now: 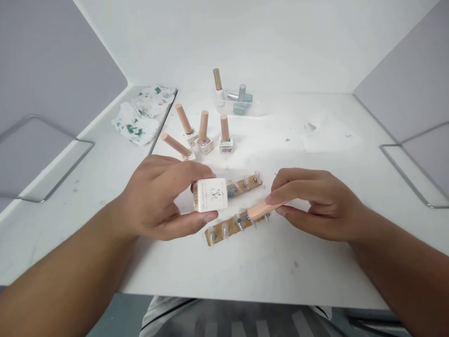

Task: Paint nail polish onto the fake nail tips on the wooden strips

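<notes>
My left hand (168, 196) grips a square white nail polish bottle (212, 194), tipped on its side with its uncapped neck pointing right. Between the fingertips of my right hand (308, 201) is the peach-coloured cap of a nail polish brush (259, 210), slanting down to the left. Its dark, bluish brush end is at a clear false nail on the front wooden nail stand (220, 232); whether it touches cannot be made out. Several clear nail tips stand along this strip. A second wooden stand (250, 183) with clear tips lies behind, partly hidden by the bottle.
Several peach-capped polish bottles (204, 133) stand behind my left hand. A clear plastic tray (242, 110) with more bottles is at the back. Green-stained tissues (135, 124) lie at the left, a white tissue (326, 135) at the right. Metal wire stands (66, 175) flank both sides.
</notes>
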Available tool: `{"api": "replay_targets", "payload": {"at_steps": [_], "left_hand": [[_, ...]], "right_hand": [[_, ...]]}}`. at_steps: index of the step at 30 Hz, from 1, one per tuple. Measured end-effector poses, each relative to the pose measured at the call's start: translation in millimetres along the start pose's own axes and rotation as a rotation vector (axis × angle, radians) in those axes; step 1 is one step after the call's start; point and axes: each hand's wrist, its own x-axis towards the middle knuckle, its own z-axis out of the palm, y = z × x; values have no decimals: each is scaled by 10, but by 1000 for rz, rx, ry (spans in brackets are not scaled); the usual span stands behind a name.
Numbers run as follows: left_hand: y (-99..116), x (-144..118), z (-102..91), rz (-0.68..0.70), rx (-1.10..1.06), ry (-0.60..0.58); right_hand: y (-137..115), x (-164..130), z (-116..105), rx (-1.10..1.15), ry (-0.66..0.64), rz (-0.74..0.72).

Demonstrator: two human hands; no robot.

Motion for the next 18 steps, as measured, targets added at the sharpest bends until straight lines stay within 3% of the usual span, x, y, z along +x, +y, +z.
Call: {"api": "replay_targets", "payload": {"at_steps": [5,10,14,18], "left_hand": [[-2,-3,1,8,1,-2],[-1,-10,-6,-1,26,-36],[8,-38,3,-43,12,-8],[14,-88,18,-63,7,9]], "right_hand": [[23,-6,-3,-57,-10,-1],[74,-44,3,96,116,102],[116,-65,28,317,231,347],[161,-38,83,652,295,400]]}}
